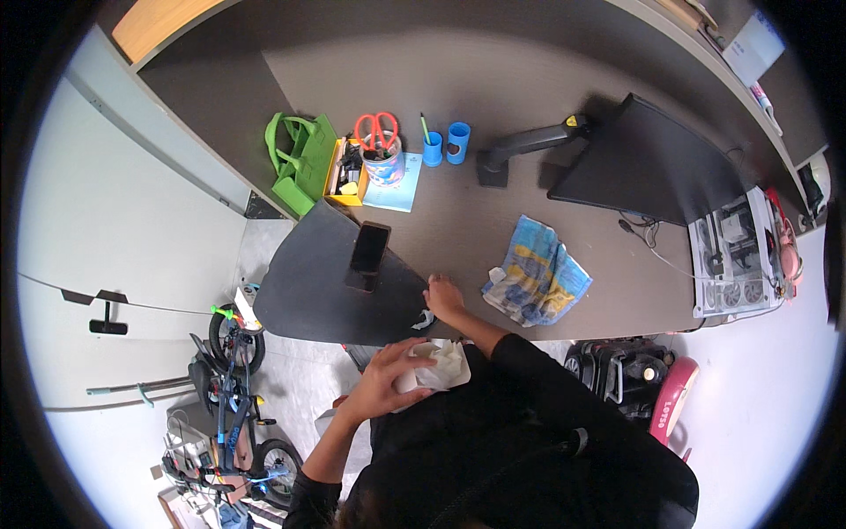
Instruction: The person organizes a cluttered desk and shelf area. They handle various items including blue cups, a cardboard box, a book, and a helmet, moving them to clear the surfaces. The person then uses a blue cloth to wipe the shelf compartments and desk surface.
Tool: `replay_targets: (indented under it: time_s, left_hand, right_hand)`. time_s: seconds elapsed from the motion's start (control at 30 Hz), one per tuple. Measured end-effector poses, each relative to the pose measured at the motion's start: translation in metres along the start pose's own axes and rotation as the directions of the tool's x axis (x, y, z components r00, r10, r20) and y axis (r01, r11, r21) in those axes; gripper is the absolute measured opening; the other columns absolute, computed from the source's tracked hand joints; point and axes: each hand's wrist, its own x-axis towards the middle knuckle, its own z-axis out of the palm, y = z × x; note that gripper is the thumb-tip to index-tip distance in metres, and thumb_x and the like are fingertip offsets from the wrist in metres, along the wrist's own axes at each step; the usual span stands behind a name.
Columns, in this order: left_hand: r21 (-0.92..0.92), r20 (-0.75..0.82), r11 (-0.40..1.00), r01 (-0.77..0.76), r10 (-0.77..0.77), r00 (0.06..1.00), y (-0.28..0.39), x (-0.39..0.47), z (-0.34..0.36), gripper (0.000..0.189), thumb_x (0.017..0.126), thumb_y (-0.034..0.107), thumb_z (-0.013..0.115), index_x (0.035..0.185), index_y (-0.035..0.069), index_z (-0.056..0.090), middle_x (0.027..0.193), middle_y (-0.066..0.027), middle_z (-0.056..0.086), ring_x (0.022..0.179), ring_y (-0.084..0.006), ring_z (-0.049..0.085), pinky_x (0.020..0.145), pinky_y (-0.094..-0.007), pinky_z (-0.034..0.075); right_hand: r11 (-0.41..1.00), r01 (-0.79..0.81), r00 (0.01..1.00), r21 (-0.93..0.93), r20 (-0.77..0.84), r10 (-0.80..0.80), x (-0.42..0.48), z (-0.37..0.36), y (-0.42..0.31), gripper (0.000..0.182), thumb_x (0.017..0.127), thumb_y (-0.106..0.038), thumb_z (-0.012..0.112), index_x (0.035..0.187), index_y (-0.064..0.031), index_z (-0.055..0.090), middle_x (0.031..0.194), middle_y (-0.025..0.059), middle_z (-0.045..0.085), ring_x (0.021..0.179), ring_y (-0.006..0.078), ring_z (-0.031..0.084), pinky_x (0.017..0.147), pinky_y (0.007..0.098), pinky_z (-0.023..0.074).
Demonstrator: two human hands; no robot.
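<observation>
My left hand (395, 378) grips a small white container (406, 383) filled with crumpled white tissue (444, 365), held just below the desk's front edge. My right hand (444, 297) rests at the right tip of a dark desk mat (317, 284), its fingers curled; whether something is between them cannot be told. A scrap of crumpled white paper (423, 320) lies just below that hand. To the right, a blue and yellow patterned cloth (538, 274) is spread on the desk, with a small white scrap (496, 274) at its left edge. A black smartphone (370, 248) lies on the mat.
Along the back stand a green felt bag (304, 159), a yellow box (345, 198), a can (384, 168) with red-handled scissors, and two blue cups (432, 151). A monitor (651, 162) on an arm and a white computer case (737, 258) occupy the right. A bicycle (231, 403) stands at left.
</observation>
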Motion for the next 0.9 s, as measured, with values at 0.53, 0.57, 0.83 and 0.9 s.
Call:
replay_targets:
  time_s: [0.53,0.57,0.83,0.9]
  left_hand:
    - [0.051,-0.475,0.966,0.252,-0.198,0.857,-0.026,-0.046,0.002,0.049,0.063,0.011,0.08,0.109,0.011,0.064,0.131,-0.0177,0.05,0.12,-0.0336,0.049,0.101,-0.0416,0.036]
    - [0.11,-0.494,0.958,0.264,-0.177,0.851,-0.03,-0.046,0.002,0.049,0.062,0.011,0.08,0.108,0.011,0.064,0.131,-0.0175,0.05,0.119,-0.0334,0.049,0.101,-0.0419,0.036]
    - [0.353,-0.387,0.917,0.183,-0.035,0.921,-0.052,-0.02,-0.007,0.049,0.063,0.021,0.081,0.109,0.015,0.064,0.124,-0.0139,0.055,0.116,-0.0328,0.05,0.095,-0.0452,0.04]
    - [0.453,-0.329,0.859,0.238,-0.087,0.94,-0.068,-0.017,0.005,0.047,0.065,0.031,0.079,0.108,0.017,0.065,0.124,-0.0117,0.055,0.113,-0.0312,0.052,0.092,-0.0443,0.04]
  right_hand:
    - [0.712,0.695,0.712,-0.097,0.226,-0.665,-0.042,-0.01,0.004,0.013,0.081,-0.009,0.051,0.087,0.0025,0.055,0.105,0.0162,0.049,0.106,0.0299,0.047,0.08,0.0374,0.0509]
    - [0.654,0.737,0.675,-0.168,0.148,-0.723,-0.041,-0.01,0.004,0.014,0.078,-0.009,0.053,0.086,0.0029,0.053,0.1,0.0153,0.049,0.104,0.0286,0.048,0.076,0.0354,0.0522]
    - [0.95,0.093,0.956,0.297,0.24,-0.169,-0.017,-0.045,-0.016,0.012,0.079,-0.01,0.058,0.086,-0.0013,0.054,0.091,0.0181,0.06,0.085,0.0311,0.059,0.071,0.0414,0.0463]
    - [0.833,0.255,0.961,0.491,-0.035,-0.273,-0.018,-0.079,-0.038,0.01,0.079,-0.012,0.061,0.084,-0.0046,0.056,0.071,0.0139,0.061,0.065,0.0277,0.061,0.059,0.0384,0.0474]
